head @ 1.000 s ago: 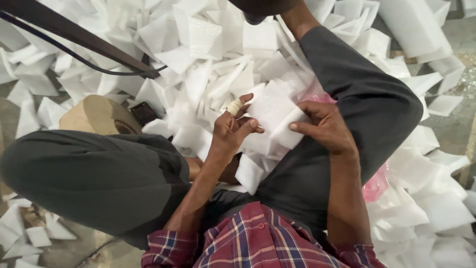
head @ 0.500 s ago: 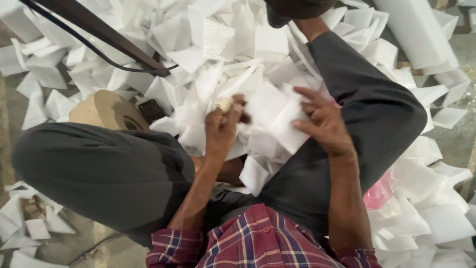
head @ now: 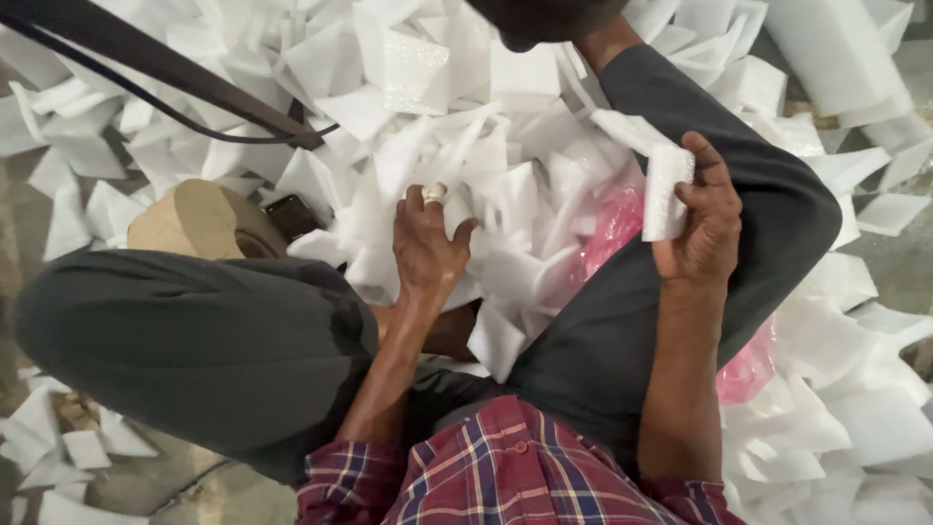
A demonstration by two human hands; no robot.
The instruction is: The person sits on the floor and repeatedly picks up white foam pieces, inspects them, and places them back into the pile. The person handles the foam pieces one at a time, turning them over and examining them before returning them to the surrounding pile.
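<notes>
I sit cross-legged in grey trousers amid a heap of white foam sheet pieces [head: 428, 107]. My right hand [head: 702, 219] is lifted over my right knee and grips a folded white foam piece [head: 667, 192], held upright. My left hand [head: 426, 245], with a taped fingertip, rests palm down on the loose foam pieces [head: 505, 262] between my legs, its fingers spread and pressing into them.
A pink plastic bag [head: 614, 226] lies under the foam by my right leg and shows again behind it. A brown tape roll [head: 190, 219] and a dark phone [head: 290, 216] sit beside my left knee. A dark bar with a cable [head: 165, 70] crosses the upper left.
My right hand has lifted off the pile to the right, carrying a folded foam piece. My left hand stays down in the foam. The pink bag is uncovered.
</notes>
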